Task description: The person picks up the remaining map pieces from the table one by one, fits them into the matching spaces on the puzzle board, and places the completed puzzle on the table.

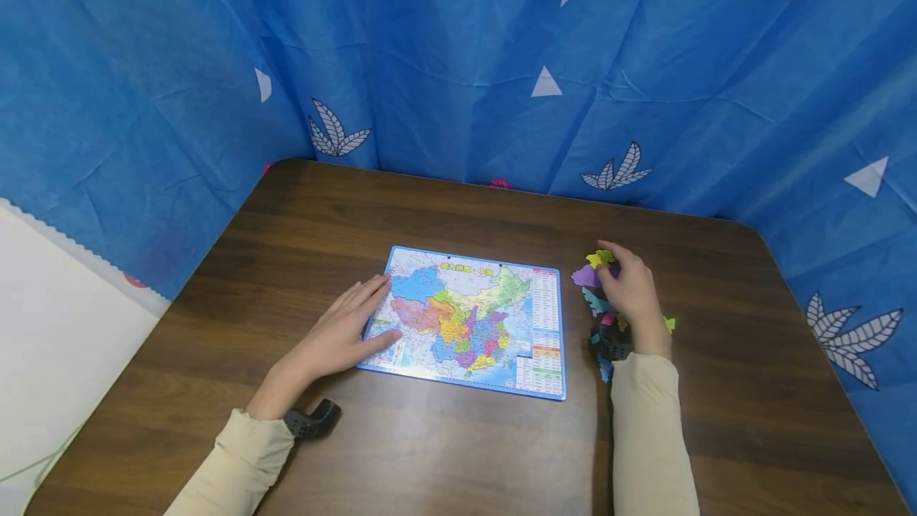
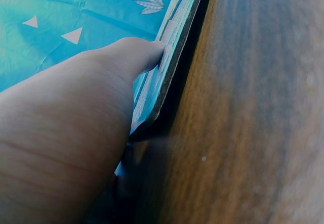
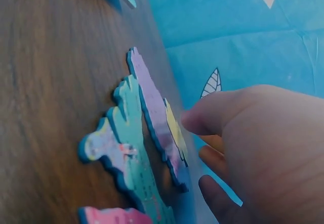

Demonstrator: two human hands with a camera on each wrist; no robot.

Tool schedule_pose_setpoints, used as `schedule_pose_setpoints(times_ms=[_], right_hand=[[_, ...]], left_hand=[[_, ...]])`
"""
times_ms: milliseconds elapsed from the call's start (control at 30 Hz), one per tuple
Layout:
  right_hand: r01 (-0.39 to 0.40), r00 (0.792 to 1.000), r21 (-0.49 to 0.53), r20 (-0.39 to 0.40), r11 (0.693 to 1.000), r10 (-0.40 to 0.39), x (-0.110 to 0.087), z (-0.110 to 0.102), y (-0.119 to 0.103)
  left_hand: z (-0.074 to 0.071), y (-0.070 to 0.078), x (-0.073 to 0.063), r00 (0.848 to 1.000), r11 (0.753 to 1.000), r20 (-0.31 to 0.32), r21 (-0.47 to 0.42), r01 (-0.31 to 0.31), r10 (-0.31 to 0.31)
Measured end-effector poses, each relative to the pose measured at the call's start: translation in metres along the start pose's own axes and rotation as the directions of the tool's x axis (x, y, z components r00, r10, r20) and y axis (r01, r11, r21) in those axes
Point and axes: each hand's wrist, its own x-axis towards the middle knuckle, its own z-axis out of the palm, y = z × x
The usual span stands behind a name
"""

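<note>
A map puzzle board (image 1: 473,325) lies flat on the table, its coloured pieces fitted in the map area. My left hand (image 1: 351,322) rests at the board's left edge with fingers extended; in the left wrist view its thumb (image 2: 144,54) touches the board's surface (image 2: 172,47). To the right of the board, my right hand (image 1: 634,285) hovers over loose puzzle pieces, thumb and fingers apart. A yellow piece (image 3: 175,128) lies on a purple piece (image 3: 152,97), close to the right thumb. Beside them is a teal piece (image 3: 132,128).
A pink piece (image 3: 116,215) and a blue piece (image 1: 606,370) lie nearer me, partly hidden by the right wrist. The dark wooden table (image 1: 430,460) ends at a blue curtain (image 1: 458,62) at the back and sides.
</note>
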Motion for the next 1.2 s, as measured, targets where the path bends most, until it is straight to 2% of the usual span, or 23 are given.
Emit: schedule_pose_setpoints(times_ms=[233, 333, 767, 1200], right_hand=[[-0.009, 0.999, -0.023, 0.045, 1.0, 0.01, 0.0009, 0.0022, 0.0033], [-0.001, 0.999, -0.037, 0.044, 0.999, 0.003, 0.0014, 0.0028, 0.0031], [-0.064, 0.998, -0.045, 0.014, 0.997, 0.065, -0.0011, 0.0033, -0.0003], [-0.082, 0.996, -0.038, 0.042, 0.996, 0.084, 0.0003, -0.001, 0.0014]], left_hand=[[-0.0003, 0.0013, -0.0006, 1.0, 1.0, 0.008, -0.001, 0.014, -0.014], [-0.0003, 0.0018, -0.0011, 1.0, 1.0, 0.006, -0.004, 0.017, -0.017], [-0.0006, 0.0018, -0.0004, 1.0, 1.0, 0.009, -0.003, 0.014, -0.014], [-0.0005, 0.0009, -0.0003, 1.0, 1.0, 0.002, -0.006, 0.002, -0.002]])
